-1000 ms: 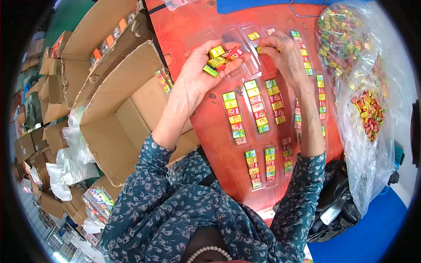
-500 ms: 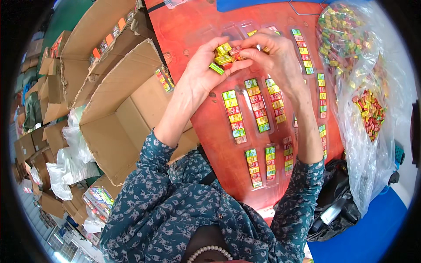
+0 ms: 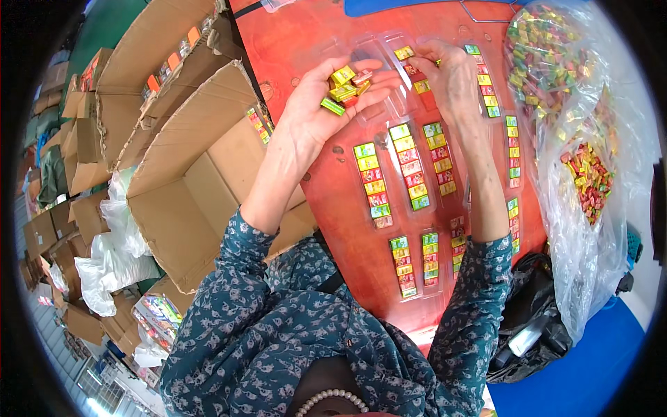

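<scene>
My left hand (image 3: 313, 104) is turned palm up, its fingers stretched out, with several small yellow, red and green wrapped pieces (image 3: 342, 90) heaped on it. They look like little candy or gum blocks. To its right, my right hand (image 3: 455, 80) reaches over a clear plastic tray (image 3: 396, 90) with fingers bent together. Its fingertips are beside a red piece in that tray, and whatever they pinch is hidden. A yellow piece (image 3: 404, 53) sits at the tray's far end. Nearer me lie filled strips, among them one in a clear tray (image 3: 410, 167).
An open cardboard box (image 3: 187, 187) stands left of the red table (image 3: 333, 229), with a filled strip (image 3: 258, 126) at its edge. On the right, a large clear bag (image 3: 556, 90) holds loose pieces (image 3: 587, 181). A black plastic bag (image 3: 535, 313) is below it.
My right hand has moved away from my left hand, rightward to the clear tray. My left hand has shifted slightly left and its fingers have opened out, still bearing the pieces.
</scene>
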Demonstrator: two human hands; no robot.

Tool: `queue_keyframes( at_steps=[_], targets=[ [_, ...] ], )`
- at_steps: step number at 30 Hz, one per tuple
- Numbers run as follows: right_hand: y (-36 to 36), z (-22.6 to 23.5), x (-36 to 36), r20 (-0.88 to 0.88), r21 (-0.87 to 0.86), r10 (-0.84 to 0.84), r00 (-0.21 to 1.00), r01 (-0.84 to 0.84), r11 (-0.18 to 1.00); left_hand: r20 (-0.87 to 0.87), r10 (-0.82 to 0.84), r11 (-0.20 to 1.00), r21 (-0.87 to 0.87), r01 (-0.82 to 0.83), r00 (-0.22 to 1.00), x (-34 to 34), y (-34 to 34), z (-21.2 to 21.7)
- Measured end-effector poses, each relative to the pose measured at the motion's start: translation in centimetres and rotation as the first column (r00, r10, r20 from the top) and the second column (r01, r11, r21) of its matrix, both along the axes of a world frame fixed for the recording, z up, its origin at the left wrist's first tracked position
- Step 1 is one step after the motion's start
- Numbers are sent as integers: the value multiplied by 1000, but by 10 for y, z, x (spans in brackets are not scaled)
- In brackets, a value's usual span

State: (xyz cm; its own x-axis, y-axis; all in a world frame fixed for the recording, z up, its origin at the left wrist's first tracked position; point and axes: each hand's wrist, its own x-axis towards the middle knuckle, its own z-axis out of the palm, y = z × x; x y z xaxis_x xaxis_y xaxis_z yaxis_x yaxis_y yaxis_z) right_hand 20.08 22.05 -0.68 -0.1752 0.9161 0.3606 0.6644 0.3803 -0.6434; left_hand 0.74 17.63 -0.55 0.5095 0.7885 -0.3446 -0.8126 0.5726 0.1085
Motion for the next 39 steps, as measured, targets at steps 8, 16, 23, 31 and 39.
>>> queue_keyframes(
  at_steps=[8, 16, 23, 31, 39],
  targets=[
    [-13, 15, 18, 7, -130, -57, 998, 57, 990, -121, 26, 1000, -2, -26, 992, 8, 3, 11],
    [-27, 14, 19, 267, -83, 78, 961, -57, 995, -18, -17, 999, 29, 17, 1000, -1, 15, 5],
    [-27, 15, 17, 122, -28, 44, 992, -41, 999, 22, -46, 998, 39, 45, 999, 5, 18, 6],
    [-34, 42, -7, -126, -88, 258, 958, -269, 959, -47, -33, 999, 24, 34, 998, 17, 17, 4],
    [-53, 61, -50, -85, 6, 263, 961, -263, 965, -102, 150, 985, -65, -157, 983, 8, 14, 31]
  ],
)
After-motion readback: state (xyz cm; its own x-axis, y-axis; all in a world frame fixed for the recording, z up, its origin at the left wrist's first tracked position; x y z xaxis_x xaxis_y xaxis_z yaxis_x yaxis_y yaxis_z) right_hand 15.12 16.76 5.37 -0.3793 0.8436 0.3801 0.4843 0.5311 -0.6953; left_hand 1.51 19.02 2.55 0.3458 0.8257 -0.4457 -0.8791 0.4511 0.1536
